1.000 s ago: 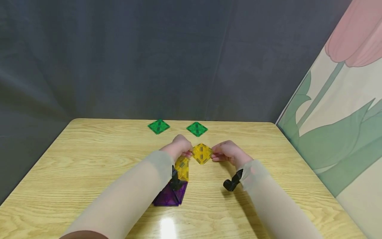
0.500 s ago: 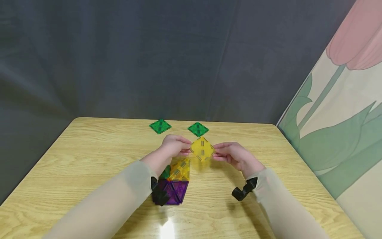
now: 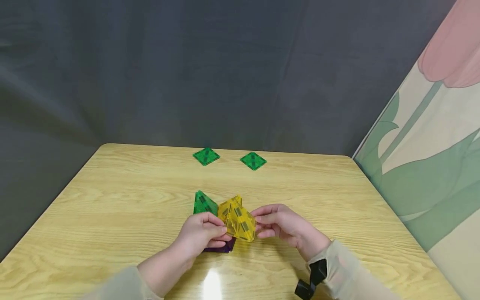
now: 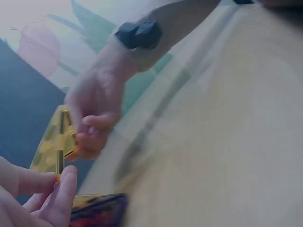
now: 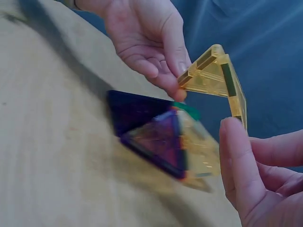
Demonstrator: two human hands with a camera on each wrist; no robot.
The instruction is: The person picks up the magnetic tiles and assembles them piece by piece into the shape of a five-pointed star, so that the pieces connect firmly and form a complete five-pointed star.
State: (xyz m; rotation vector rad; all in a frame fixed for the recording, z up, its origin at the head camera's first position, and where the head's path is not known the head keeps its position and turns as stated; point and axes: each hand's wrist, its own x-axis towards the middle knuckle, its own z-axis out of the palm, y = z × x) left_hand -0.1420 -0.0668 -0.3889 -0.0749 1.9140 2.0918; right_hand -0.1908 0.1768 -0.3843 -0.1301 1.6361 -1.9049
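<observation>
Two yellow triangular magnetic tiles (image 3: 240, 223), joined along an edge, are folded like a tent. My left hand (image 3: 202, 234) pinches one corner between thumb and fingers. At the opposite corner my right hand (image 3: 281, 223) pinches the other tile; the fold shows clearly between both hands in the right wrist view. Under the held pair is a small build of magnetic tiles, with purple triangles (image 5: 154, 142), yellow triangles (image 5: 199, 146) and a green peak (image 3: 204, 204). My left hand and the held pair cover much of this build in the head view.
Toward the back of the wooden table (image 3: 150, 175) lie two flat green diamonds, a left one (image 3: 206, 156) and a right one (image 3: 253, 161). A dark curtain (image 3: 187, 75) hangs behind, and a tulip-printed panel (image 3: 431, 166) borders the right side.
Both hands have lifted the yellow pair from flat on the table and drawn it nearer, over the build. The pair has gone from a flat diamond to a folded shape.
</observation>
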